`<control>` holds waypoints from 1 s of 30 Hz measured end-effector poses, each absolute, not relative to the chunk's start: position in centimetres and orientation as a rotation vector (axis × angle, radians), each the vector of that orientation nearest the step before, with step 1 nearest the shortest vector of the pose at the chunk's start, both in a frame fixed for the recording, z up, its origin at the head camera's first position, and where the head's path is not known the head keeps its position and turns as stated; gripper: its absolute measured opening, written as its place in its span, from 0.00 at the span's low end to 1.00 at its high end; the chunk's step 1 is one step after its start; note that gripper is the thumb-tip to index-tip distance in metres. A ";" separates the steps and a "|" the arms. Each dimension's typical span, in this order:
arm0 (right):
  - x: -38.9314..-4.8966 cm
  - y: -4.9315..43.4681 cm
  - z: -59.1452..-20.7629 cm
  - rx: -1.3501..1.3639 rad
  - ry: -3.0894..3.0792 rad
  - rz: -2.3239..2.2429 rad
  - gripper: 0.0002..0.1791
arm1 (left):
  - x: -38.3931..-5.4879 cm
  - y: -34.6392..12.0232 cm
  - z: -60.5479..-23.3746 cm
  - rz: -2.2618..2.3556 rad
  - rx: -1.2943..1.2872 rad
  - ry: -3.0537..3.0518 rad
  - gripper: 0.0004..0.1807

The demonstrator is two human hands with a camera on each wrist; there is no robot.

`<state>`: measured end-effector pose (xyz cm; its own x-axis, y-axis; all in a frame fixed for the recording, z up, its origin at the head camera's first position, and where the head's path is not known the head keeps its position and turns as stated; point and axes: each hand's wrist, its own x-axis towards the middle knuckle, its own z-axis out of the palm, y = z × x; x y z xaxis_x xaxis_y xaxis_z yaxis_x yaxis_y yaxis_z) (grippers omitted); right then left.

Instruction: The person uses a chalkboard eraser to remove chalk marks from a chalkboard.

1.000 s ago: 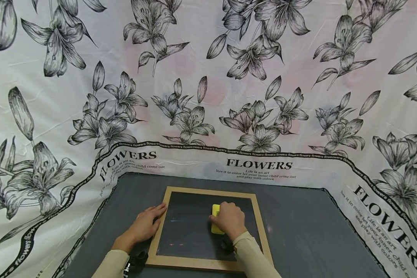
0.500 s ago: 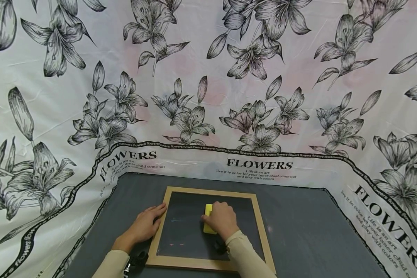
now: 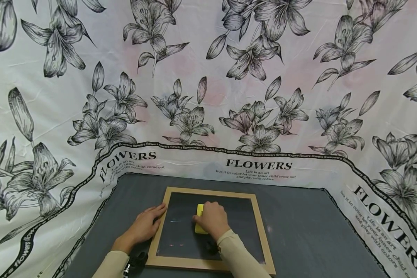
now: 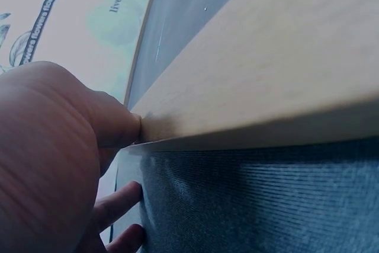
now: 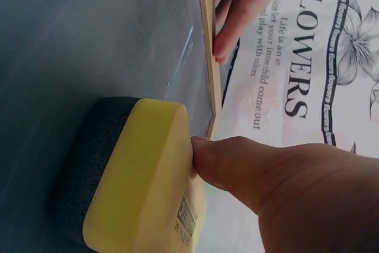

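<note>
A small blackboard (image 3: pixel 179 235) with a pale wooden frame (image 3: pixel 191 263) lies flat on the table. My right hand (image 3: pixel 214 219) grips a yellow board eraser (image 5: pixel 155 173), its dark felt side down against the black surface; in the right wrist view the thumb presses the eraser's near edge. The eraser stands left of the board's middle, just right of a thin pale chalk streak (image 5: pixel 180 56). My left hand (image 3: pixel 144 225) rests at the frame's left side with fingers extended; in the left wrist view its thumb touches the wood while other fingers spread by the cloth.
Dark grey cloth (image 3: pixel 309 227) covers the table under and around the board. A white curtain (image 3: pixel 194 61) printed with flowers surrounds the back and sides. A black wrist device (image 3: pixel 138 258) sits by the left wrist, close to the frame's lower left corner.
The right hand has slid the eraser leftward across the blackboard, from right of its middle to left of it. The left hand and the board have stayed in place.
</note>
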<state>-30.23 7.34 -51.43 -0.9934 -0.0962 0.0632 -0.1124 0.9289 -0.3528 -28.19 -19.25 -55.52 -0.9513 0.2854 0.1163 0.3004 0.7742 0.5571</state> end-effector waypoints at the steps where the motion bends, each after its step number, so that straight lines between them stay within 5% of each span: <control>1: -30.3 7.2 -51.4 0.168 -3.043 0.557 0.29 | -28.2 -19.2 -55.5 -0.925 -0.486 -2.934 0.28; 30: -30.3 3.4 -51.3 0.239 -3.062 0.520 0.30 | -28.2 -19.1 -55.5 -0.907 -0.461 -2.951 0.29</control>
